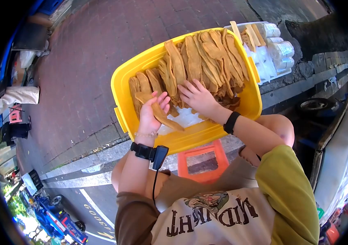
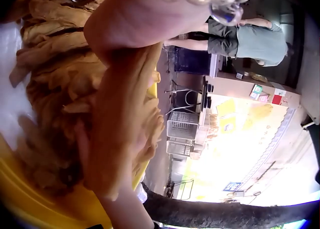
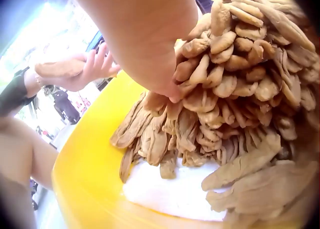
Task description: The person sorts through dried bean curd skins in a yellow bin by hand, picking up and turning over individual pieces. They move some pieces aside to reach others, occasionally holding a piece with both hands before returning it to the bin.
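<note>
Orange stool (image 1: pixel 205 177) — blue veh. (image 1: pixel 62 220) — person (image 2: pixel 257 43) w/ grey tee

Head view: shirt (image 1: pixel 219 228) bears "MIDNIGHT", inverted, in dark letters. Road (image 1: pixel 73 204): white painted digits, "00" legible within; remaining digits uncertain. Lettering on blue vehicle (image 1: pixel 61 222): illegible. Left wrist view: characters on yellow wall (image 2: pixel 245 131) and blue sign (image 2: pixel 232 186) too small or blurred to read.

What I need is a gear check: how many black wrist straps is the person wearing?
2. One strap is at the left hand's wrist, beside the beaded bracelet; the other strap is at the right hand's wrist.
</note>
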Demonstrator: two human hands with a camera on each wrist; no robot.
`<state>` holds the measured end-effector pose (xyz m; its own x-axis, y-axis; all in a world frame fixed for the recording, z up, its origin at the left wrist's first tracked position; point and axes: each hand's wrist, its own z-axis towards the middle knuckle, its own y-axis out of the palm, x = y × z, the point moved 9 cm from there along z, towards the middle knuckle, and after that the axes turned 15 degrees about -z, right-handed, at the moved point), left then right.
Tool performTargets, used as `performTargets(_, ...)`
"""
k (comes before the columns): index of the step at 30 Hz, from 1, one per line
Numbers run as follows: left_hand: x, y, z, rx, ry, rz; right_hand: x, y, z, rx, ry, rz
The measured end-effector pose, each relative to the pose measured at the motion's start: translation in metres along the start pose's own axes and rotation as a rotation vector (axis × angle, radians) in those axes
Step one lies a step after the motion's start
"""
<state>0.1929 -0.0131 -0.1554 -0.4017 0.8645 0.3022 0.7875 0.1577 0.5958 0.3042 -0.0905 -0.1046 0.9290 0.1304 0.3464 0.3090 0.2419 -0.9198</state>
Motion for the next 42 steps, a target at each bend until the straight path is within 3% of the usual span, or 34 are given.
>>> performTargets(3, -0.007, 0.009, 0.001, -0.147, -0.157, -0.097, -0.004, 0.0, -0.003, 0.015, 0.042, -0.011)
performTargets(5, -0.01, 0.009, -0.001, -0.135, -0.134, -0.078, 0.002, -0.006, -0.001, 0.049, 0.05, 0.009)
performTargets(7, -0.011, 0.013, -0.006, -0.121, -0.111, -0.06, 0.028, -0.01, 0.002, 0.083, 0.284, 0.372)
performTargets(8, -0.011, 0.015, -0.009, -0.108, -0.098, -0.079, 0.029, -0.013, 0.007, 0.081, 0.28, 0.374)
performTargets(10, -0.009, 0.012, -0.006, -0.096, -0.08, -0.105, 0.073, -0.006, -0.006, 0.199, 0.866, 0.769)
performTargets(12, -0.008, 0.004, 0.002, -0.096, -0.048, -0.091, 0.088, -0.012, -0.003, 0.302, 0.939, 0.763)
performTargets(14, -0.009, 0.017, -0.011, -0.061, -0.014, -0.019, 0.113, -0.03, -0.009, 0.541, 1.163, 1.125)
performTargets(15, -0.008, 0.021, -0.016, -0.03, 0.015, 0.06, 0.115, -0.037, -0.008, 0.529, 1.176, 1.159)
performTargets(16, -0.008, 0.021, -0.017, -0.03, 0.019, 0.052, 0.113, -0.044, -0.004, 0.525, 1.168, 1.16)
performTargets(18, -0.016, 0.032, -0.017, -0.133, -0.045, 0.021, 0.098, -0.062, 0.016, 0.647, 0.926, 1.472)
performTargets(19, -0.012, 0.03, -0.016, -0.134, -0.04, 0.016, 0.085, -0.074, 0.024, 0.497, 0.795, 1.529)
performTargets(20, -0.013, 0.038, -0.016, -0.261, -0.124, -0.098, 0.068, -0.084, 0.03, 0.295, 0.698, 1.631)
performTargets(21, -0.013, 0.053, -0.023, -0.389, -0.209, -0.209, 0.053, -0.09, 0.036, 0.223, 0.501, 1.522)
performTargets(22, -0.011, 0.057, -0.025, -0.388, -0.209, -0.205, 0.036, -0.093, 0.04, 0.154, 0.311, 1.405)
performTargets(23, -0.007, 0.057, -0.025, -0.338, -0.194, -0.212, 0.031, -0.092, 0.037, 0.158, 0.315, 1.407)
performTargets(24, -0.003, 0.062, -0.029, -0.287, -0.179, -0.217, 0.013, -0.097, 0.038, 0.1, 0.172, 1.392)
performTargets(25, 0.005, 0.059, -0.034, -0.205, -0.058, -0.171, -0.002, -0.101, 0.038, 0.041, 0.031, 1.373)
performTargets(28, 0.014, 0.053, -0.024, -0.28, -0.137, -0.292, 0.0, -0.102, 0.035, -0.038, 0.032, 1.472)
performTargets(30, 0.014, 0.045, -0.021, -0.262, -0.14, -0.297, 0.005, -0.101, 0.037, 0.024, 0.019, 1.477)
performTargets(33, 0.016, 0.049, -0.022, -0.383, -0.137, -0.3, 0.013, -0.101, 0.037, 0.167, -0.049, 1.472)
performTargets(35, 0.023, 0.044, -0.021, -0.332, -0.076, -0.286, 0.01, -0.07, 0.033, -0.253, 0.047, 1.392)
performTargets(36, 0.025, 0.045, -0.021, -0.332, -0.076, -0.286, 0.021, -0.064, 0.034, -0.332, 0.057, 1.099)
performTargets(38, 0.033, 0.033, -0.017, -0.168, 0.004, -0.194, 0.057, -0.05, 0.031, -0.211, 0.242, 0.701)
performTargets(40, 0.027, 0.036, -0.022, -0.126, 0.009, -0.171, 0.082, -0.03, 0.017, 0.0, 0.308, 0.226)
performTargets(41, 0.025, 0.034, -0.025, -0.082, 0.019, -0.151, 0.086, -0.008, 0.008, -0.154, 0.359, 0.219)
performTargets(42, 0.022, 0.032, -0.024, -0.086, 0.015, -0.149, 0.085, 0.002, 0.004, -0.155, 0.364, 0.215)
